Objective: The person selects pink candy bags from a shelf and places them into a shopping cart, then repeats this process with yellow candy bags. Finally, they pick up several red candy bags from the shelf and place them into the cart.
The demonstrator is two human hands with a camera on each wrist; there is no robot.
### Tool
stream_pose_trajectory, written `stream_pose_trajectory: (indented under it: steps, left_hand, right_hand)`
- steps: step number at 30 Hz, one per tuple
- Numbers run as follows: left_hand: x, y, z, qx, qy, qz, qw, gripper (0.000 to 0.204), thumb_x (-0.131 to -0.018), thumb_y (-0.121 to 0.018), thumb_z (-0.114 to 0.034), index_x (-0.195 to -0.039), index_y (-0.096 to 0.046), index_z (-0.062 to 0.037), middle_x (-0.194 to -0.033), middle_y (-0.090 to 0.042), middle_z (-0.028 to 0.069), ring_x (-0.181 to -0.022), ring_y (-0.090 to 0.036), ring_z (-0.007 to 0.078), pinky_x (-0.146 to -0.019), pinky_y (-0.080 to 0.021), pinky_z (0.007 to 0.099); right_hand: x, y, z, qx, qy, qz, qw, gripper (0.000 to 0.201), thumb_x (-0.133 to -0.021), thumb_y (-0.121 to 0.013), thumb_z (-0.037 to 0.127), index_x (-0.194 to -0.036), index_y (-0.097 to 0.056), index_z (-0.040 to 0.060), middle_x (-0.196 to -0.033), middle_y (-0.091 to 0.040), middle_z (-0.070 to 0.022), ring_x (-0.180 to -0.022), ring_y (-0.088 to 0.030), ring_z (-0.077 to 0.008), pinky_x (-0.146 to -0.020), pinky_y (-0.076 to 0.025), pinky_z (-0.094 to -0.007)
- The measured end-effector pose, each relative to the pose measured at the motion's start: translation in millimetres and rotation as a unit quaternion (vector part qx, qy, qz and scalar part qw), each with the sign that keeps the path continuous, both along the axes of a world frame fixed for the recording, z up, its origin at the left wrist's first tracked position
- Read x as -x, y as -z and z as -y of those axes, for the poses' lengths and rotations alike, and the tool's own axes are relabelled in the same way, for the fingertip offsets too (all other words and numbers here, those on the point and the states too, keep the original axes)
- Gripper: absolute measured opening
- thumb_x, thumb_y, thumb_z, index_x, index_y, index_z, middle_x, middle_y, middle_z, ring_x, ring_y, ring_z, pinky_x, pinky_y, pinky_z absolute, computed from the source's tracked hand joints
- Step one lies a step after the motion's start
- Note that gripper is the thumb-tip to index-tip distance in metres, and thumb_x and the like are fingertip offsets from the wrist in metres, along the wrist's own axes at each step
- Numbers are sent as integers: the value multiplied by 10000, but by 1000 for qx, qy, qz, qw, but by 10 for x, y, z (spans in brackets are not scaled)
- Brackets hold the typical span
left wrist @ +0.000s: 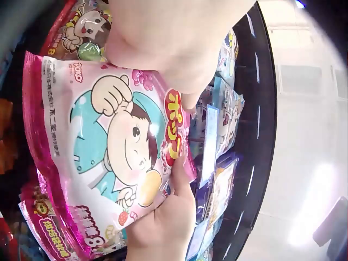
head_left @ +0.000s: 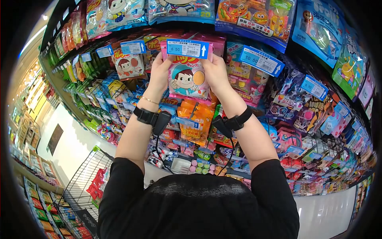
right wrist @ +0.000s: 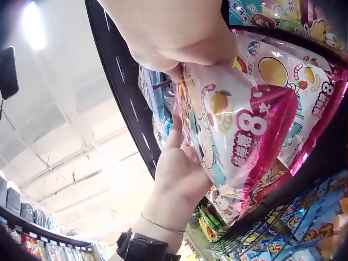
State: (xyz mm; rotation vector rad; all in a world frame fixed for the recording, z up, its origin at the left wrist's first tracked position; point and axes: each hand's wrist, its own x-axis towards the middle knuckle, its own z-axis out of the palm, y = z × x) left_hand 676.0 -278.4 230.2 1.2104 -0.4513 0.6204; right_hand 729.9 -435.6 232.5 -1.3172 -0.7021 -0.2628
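Pink candy bag (head_left: pixel 188 77) upright, top edge up, left hand (head_left: pixel 159 73) and right hand (head_left: pixel 217 71) grips pinching its sides

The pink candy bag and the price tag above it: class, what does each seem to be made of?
Pink candy bag: probably thin glossy plastic film; it shines, creases and buckles in both hands' grip. Price tag: seemingly printed paper or card, flat and matt, perhaps inside a clear holder.

Bright overhead store light; fisheye-warped, dark-vignetted edges; blown-out ceiling glare, close blur in wrist views
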Motion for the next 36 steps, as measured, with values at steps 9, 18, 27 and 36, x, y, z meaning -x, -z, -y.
stream_pose_trajectory:
  steps: [9, 18, 27, 36]
  left_hand:
    - [-33, -72, 118, 19, -39, 7, 999, 170, -847, -595, -108, -983, -592, -6, -954, -623, 61, -859, -577, 112, -766, -461, 246]
    - [-129, 30, 115, 61, -60, 31, 996, 156, -844, -589, -80, -981, -593, -6, -942, -629, 57, -849, -584, 119, -763, -461, 249]
    - [-98, 31, 131, 40, -92, 21, 995, 152, -868, -557, -78, -1009, -573, -25, -977, -617, 47, -876, -572, 123, -776, -450, 252]
    - [-340, 58, 107, 42, -105, -14, 993, 134, -831, -566, -16, -957, -600, 18, -961, -618, 68, -864, -578, 140, -755, -454, 262]
  right_hand:
    - [-16, 30, 134, -20, -20, 19, 999, 357, -856, -551, 332, -806, -616, -16, -618, -575, -92, -581, -508, -145, -584, -407, -314]
    - [165, -248, 203, 55, 112, 73, 989, 343, -813, -582, 332, -798, -611, -10, -665, -589, -180, -649, -578, -304, -611, -425, -361]
    - [234, -269, 240, 35, 112, 45, 992, 261, -826, -599, 249, -882, -640, -2, -719, -647, -102, -650, -586, -119, -610, -445, -288]
    - [-28, -188, 172, 129, 207, -27, 969, 358, -799, -610, 352, -840, -630, -3, -762, -630, -189, -695, -619, -304, -651, -455, -361]
